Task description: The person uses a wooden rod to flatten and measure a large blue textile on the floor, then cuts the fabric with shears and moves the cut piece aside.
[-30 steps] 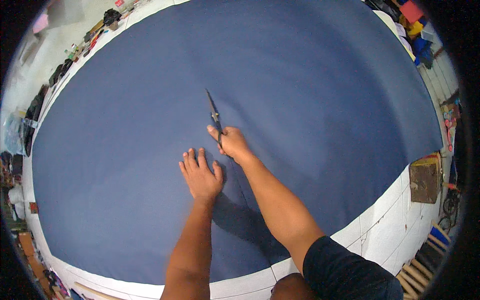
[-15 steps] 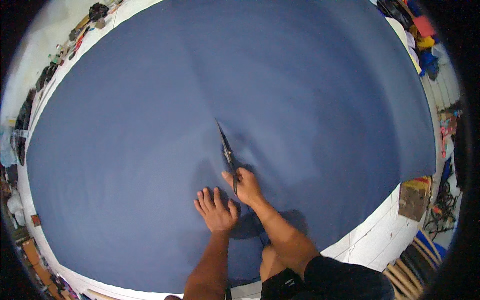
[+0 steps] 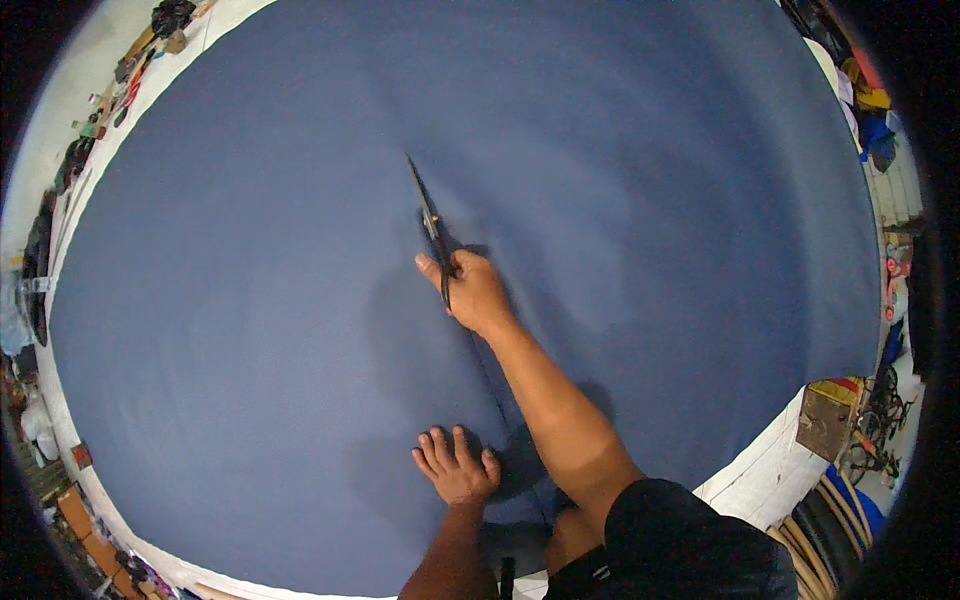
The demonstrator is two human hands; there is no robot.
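A wide sheet of dark blue fabric (image 3: 250, 300) covers most of the white surface under it. My right hand (image 3: 478, 292) is closed round the handles of a pair of scissors (image 3: 430, 215), their blades pointing away from me over the middle of the fabric. Behind the scissors a dark cut line (image 3: 490, 375) runs back toward me, partly hidden by my right forearm. My left hand (image 3: 460, 470) lies flat on the fabric, left of that line and close to my body, with its fingers spread.
A brown box (image 3: 828, 422) stands at the right by the fabric's edge, with several curved tan pieces (image 3: 815, 545) below it. Bags and assorted items line the left edge, among them a black bundle (image 3: 172, 15). Coloured cloths (image 3: 875, 135) lie at the far right.
The scissors in my right hand have moved farther away from me along the fabric, and the cut line behind them shows longer. My left hand now appears lower and slightly to the right.
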